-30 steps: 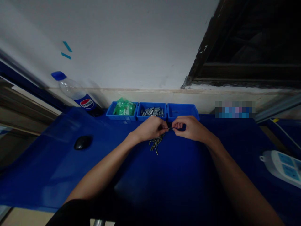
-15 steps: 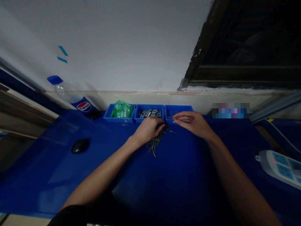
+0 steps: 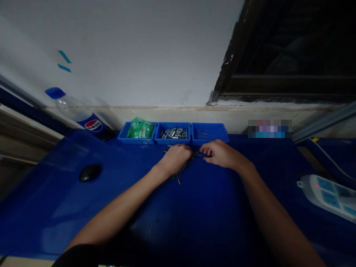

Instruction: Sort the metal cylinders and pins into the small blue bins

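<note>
A pile of thin, brass-coloured metal rods (image 3: 178,178) lies on the blue table, partly covered by my left hand. Whether they are pins or screws is too small to tell. My left hand (image 3: 175,159) rests on the pile with its fingers curled and tips hidden. To its right, my right hand (image 3: 221,154) has thumb and fingers drawn together at the end of one thin metal rod (image 3: 198,154). Behind it, the right blue bin (image 3: 218,130) holds a few thin rods (image 3: 203,132). The middle blue bin (image 3: 157,139) contains short silver metal pieces (image 3: 175,132).
A left blue bin (image 3: 122,140) holds green plastic packaging (image 3: 140,128). A cola bottle (image 3: 80,113) leans near the wall at far left. A black mouse (image 3: 90,172) sits on the table's left side, and a white power strip (image 3: 328,194) at the right edge.
My right hand has moved from over the right bin down and back to the pile; rods now show lying in that bin. My left hand has shifted slightly nearer, its fingers more curled.
</note>
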A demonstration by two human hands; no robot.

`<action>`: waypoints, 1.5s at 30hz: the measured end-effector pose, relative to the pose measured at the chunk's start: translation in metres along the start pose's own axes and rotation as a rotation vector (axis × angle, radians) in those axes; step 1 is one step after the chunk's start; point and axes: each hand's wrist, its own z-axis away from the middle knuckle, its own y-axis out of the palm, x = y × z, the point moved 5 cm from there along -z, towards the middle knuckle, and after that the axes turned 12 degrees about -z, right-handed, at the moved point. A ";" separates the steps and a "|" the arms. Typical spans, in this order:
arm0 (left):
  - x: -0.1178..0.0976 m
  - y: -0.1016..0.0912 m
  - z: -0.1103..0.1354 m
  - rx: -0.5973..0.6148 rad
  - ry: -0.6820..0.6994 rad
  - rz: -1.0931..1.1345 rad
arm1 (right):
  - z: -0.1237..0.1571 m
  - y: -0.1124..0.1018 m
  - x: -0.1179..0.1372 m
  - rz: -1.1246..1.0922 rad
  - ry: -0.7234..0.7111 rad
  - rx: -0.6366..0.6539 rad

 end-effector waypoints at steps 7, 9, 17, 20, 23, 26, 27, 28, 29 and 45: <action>0.014 -0.001 0.005 -0.013 0.016 0.128 | -0.005 0.008 -0.002 -0.069 0.005 0.037; 0.018 -0.001 0.005 -0.047 0.007 0.183 | -0.003 0.005 0.000 -0.120 -0.001 0.042; 0.022 -0.017 0.007 -0.221 -0.023 0.610 | 0.000 -0.008 0.022 -0.543 -0.014 -0.054; 0.022 -0.021 0.007 -0.229 -0.015 0.783 | 0.000 -0.010 0.026 -0.704 0.038 -0.126; 0.025 -0.020 0.007 -0.221 -0.029 0.835 | 0.000 -0.011 0.026 -0.786 0.043 -0.189; 0.028 -0.022 0.008 -0.214 -0.026 0.820 | 0.000 -0.012 0.024 -0.808 0.041 -0.216; 0.028 -0.024 0.009 -0.210 -0.011 0.804 | 0.000 -0.012 0.024 -0.802 0.046 -0.217; 0.028 -0.027 0.010 -0.209 0.002 0.786 | 0.000 -0.012 0.024 -0.795 0.051 -0.217; 0.028 -0.029 0.010 -0.211 0.006 0.766 | 0.000 -0.013 0.024 -0.789 0.053 -0.218; -0.020 0.000 0.003 -0.189 0.303 0.213 | 0.013 -0.056 0.009 -0.565 -0.011 -0.500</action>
